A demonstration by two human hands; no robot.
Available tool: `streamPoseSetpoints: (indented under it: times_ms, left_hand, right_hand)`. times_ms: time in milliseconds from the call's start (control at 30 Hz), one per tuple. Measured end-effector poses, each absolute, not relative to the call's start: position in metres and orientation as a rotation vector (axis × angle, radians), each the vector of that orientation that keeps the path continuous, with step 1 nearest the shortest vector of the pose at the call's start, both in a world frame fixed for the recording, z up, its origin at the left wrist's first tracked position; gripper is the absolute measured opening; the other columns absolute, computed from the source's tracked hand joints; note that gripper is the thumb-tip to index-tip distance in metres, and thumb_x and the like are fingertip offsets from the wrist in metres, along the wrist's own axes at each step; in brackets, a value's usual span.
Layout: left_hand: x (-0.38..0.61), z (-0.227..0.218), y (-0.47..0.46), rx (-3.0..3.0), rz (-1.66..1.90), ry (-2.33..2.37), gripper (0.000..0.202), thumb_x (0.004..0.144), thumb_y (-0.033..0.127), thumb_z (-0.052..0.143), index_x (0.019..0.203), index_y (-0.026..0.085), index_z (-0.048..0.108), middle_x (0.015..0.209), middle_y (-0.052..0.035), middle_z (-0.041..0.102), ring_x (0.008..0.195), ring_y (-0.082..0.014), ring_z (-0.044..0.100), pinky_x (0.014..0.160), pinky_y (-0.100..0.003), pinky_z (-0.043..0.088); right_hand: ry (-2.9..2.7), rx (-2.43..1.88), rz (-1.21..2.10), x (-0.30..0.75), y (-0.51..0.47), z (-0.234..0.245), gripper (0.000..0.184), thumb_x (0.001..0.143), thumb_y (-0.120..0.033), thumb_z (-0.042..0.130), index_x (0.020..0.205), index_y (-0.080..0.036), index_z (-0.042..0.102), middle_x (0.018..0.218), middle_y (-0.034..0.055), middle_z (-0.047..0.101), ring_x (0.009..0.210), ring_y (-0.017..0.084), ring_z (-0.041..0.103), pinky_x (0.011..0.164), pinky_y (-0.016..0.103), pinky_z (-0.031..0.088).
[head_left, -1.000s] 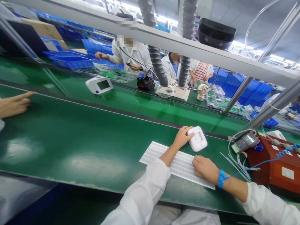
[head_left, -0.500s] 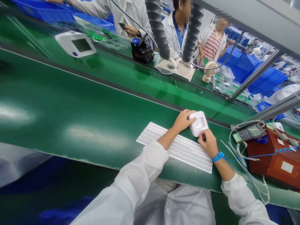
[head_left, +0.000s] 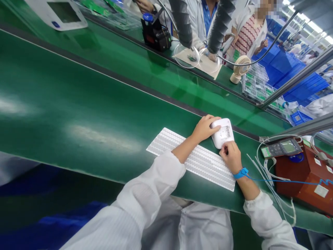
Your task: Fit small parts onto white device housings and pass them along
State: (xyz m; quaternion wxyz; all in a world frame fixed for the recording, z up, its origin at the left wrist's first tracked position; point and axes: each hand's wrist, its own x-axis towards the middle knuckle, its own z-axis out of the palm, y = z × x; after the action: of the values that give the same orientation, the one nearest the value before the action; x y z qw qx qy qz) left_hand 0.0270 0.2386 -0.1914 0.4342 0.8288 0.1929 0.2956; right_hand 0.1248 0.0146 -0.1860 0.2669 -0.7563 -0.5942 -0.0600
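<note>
A white rounded device [head_left: 218, 138] lies on the green bench with a recessed, battery-type compartment facing up. My left hand [head_left: 205, 129] grips it by its upper left side, thumb on its face and fingers around the far edge. At the device's lower edge is my right hand [head_left: 231, 154], its fingers curled into a pinch; what is between them, if anything, is too small to make out. A blue wrist strap [head_left: 240, 173] circles my right wrist. Beneath my forearms lies a white sheet [head_left: 205, 166] with rows of wavy-edged strips.
To the right stand a reddish-brown box [head_left: 304, 177], a handheld meter [head_left: 283, 147] and loose white tubes [head_left: 269, 184]. Beyond the bench divider are a white monitor [head_left: 58, 15], a black device [head_left: 156, 34], a small fan [head_left: 239, 68], and co-workers in white coats. Two ducts [head_left: 180, 22] hang down there.
The camera view has tilted and shifted, moving the far bench up in the picture. My hands keep nearly the same pose on the white device, whose compartment now shows more clearly.
</note>
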Motion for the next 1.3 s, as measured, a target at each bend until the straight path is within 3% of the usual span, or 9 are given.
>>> streamPoseSetpoints:
  times_ms: [333, 600, 867, 1300]
  left_hand:
    - [0.027, -0.191, 0.238, 2.055, 0.741, 0.481, 0.048, 0.102, 0.037, 0.075, 0.149, 0.028, 0.075, 0.138, -0.0085, 0.071, 0.133, -0.0326, 0.066, 0.123, -0.049, 0.052]
    - [0.026, -0.193, 0.240, 2.063, 0.732, 0.483, 0.046, 0.103, 0.039, 0.074, 0.148, 0.028, 0.076, 0.141, -0.0083, 0.071, 0.135, -0.0317, 0.066, 0.125, -0.048, 0.051]
    - [0.023, -0.195, 0.241, 2.083, 0.742, 0.482, 0.046, 0.103, 0.038, 0.073, 0.148, 0.028, 0.076, 0.142, -0.0086, 0.072, 0.135, -0.0303, 0.068, 0.124, -0.047, 0.052]
    - [0.021, -0.190, 0.240, 2.088, 0.735, 0.486, 0.045, 0.104, 0.037, 0.073, 0.148, 0.028, 0.075, 0.143, -0.0081, 0.071, 0.135, -0.0298, 0.067, 0.124, -0.046, 0.053]
  right_hand:
    - [-1.526, -1.920, -0.143, 0.116, 0.006, -0.171, 0.016, 0.107, -0.018, 0.056, 0.107, -0.025, 0.070, 0.105, 0.0099, 0.076, 0.096, 0.027, 0.072, 0.088, 0.042, 0.060]
    - [-1.482, -1.906, -0.041, 0.118, 0.000, -0.173, 0.032, 0.106, -0.015, 0.052, 0.118, -0.027, 0.080, 0.112, 0.0104, 0.076, 0.100, 0.027, 0.076, 0.093, 0.043, 0.063]
    - [-1.557, -1.905, 0.094, 0.127, 0.009, -0.160, 0.015, 0.109, -0.020, 0.059, 0.110, -0.025, 0.073, 0.107, 0.0085, 0.073, 0.093, 0.024, 0.072, 0.085, 0.038, 0.060]
    - [-1.912, -1.906, 0.368, 0.153, 0.034, -0.129, 0.016, 0.092, -0.007, 0.064, 0.096, -0.023, 0.064, 0.097, 0.0018, 0.063, 0.077, 0.017, 0.058, 0.075, 0.029, 0.048]
